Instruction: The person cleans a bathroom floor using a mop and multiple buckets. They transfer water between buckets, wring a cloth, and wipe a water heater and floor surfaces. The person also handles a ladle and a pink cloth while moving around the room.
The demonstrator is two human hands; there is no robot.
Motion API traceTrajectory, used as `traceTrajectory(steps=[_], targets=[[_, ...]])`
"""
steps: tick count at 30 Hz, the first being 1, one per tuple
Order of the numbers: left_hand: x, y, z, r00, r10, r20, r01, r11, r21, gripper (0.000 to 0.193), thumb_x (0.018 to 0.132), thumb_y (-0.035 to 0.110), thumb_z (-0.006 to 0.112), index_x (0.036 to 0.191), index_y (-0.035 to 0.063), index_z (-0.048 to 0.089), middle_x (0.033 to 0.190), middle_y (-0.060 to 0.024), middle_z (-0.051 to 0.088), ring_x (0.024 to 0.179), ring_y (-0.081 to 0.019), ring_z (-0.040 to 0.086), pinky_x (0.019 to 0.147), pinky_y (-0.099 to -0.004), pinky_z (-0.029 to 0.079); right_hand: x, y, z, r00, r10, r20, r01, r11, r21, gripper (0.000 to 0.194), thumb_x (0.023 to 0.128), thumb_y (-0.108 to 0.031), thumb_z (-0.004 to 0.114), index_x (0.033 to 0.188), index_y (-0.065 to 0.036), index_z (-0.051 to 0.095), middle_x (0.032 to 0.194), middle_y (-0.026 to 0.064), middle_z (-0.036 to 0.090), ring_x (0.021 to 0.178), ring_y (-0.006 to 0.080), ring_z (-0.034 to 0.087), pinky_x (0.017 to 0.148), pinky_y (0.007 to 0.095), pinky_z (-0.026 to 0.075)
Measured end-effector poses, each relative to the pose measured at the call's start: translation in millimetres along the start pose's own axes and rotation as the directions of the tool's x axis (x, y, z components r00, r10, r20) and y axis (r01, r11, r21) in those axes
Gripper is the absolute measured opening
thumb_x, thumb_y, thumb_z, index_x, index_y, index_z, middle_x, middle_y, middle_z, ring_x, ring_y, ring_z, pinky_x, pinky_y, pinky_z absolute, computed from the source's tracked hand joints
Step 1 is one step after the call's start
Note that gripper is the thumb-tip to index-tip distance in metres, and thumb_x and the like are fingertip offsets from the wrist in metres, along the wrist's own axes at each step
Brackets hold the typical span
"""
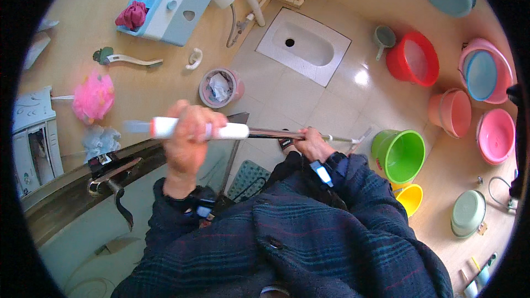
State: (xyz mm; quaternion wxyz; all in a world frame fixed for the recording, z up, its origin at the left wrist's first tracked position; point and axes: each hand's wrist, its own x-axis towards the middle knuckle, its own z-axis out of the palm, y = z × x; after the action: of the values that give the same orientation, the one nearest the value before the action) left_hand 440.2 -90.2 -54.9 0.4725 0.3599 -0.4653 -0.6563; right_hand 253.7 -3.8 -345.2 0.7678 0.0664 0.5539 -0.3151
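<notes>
A long-handled cleaning tool, perhaps a mop, crosses in front of me with its metal pole slanting down toward the floor. My left hand is wrapped around the thick white grip at its upper end; a blurred pale blue tip sticks out beyond. Lower on the pole, my right hand is closed around the metal. Past that hand, the thin flat head is near the floor beside a green bucket. The head's underside is hidden.
A squat toilet is set in the tiled floor ahead. A waste bin with paper stands beyond my left hand. A glass-sided tub with a faucet lies left. Red and pink buckets stand right.
</notes>
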Motion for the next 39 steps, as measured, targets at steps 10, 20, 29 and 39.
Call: traceTrajectory(steps=[10, 20, 29, 39], targets=[[-13.6, 82.6, -3.5, 0.819, 0.343, 0.46, -0.487, 0.84, 0.24, 0.022, 0.081, 0.024, 0.056, 0.065, 0.0125, 0.046, 0.054, 0.0015, 0.05, 0.044, -0.0142, 0.049, 0.051, -0.033, 0.044, -34.2, -90.1, 162.5, 0.945, -0.312, 0.097, 0.18, 0.745, 0.643, 0.021, 0.088, -0.018, 0.033, 0.069, -0.008, 0.037, 0.064, 0.0071, 0.04, 0.06, 0.0188, 0.043, 0.057, 0.0313, 0.04], [-51.1, 80.8, 18.4, 0.808, 0.452, 0.379, -0.579, 0.728, 0.368, 0.02, 0.078, 0.021, 0.059, 0.066, 0.0094, 0.047, 0.053, -0.0004, 0.051, 0.047, -0.0164, 0.054, 0.05, -0.0343, 0.048, -13.4, -95.9, 174.8, 0.93, 0.048, 0.364, -0.202, 0.894, 0.399, 0.023, 0.091, -0.021, 0.039, 0.073, -0.008, 0.04, 0.059, 0.0042, 0.04, 0.055, 0.0188, 0.044, 0.054, 0.0314, 0.045], [26.8, 30.9, 134.5, 0.725, 0.673, 0.148, -0.505, 0.372, 0.779, 0.015, 0.074, 0.013, 0.06, 0.073, 0.0002, 0.052, 0.063, -0.0106, 0.059, 0.056, -0.0242, 0.062, 0.055, -0.0391, 0.053, 64.7, -126.3, 161.4, 0.584, 0.254, 0.771, -0.226, 0.963, -0.146, 0.016, 0.088, -0.015, 0.044, 0.073, -0.008, 0.044, 0.058, 0.0001, 0.041, 0.053, 0.0132, 0.044, 0.052, 0.0271, 0.042], [-105.1, 46.3, 137.8, 0.609, 0.642, -0.466, -0.378, 0.751, 0.541, 0.023, 0.089, 0.024, 0.035, 0.074, 0.0091, 0.044, 0.065, -0.0075, 0.051, 0.057, -0.0235, 0.052, 0.063, -0.0436, 0.042, -56.1, -123.7, 87.5, 0.846, 0.444, 0.297, -0.394, 0.894, -0.214, 0.011, 0.091, -0.008, 0.042, 0.087, 0.001, 0.046, 0.077, 0.008, 0.054, 0.07, 0.0156, 0.056, 0.067, 0.0254, 0.053]])
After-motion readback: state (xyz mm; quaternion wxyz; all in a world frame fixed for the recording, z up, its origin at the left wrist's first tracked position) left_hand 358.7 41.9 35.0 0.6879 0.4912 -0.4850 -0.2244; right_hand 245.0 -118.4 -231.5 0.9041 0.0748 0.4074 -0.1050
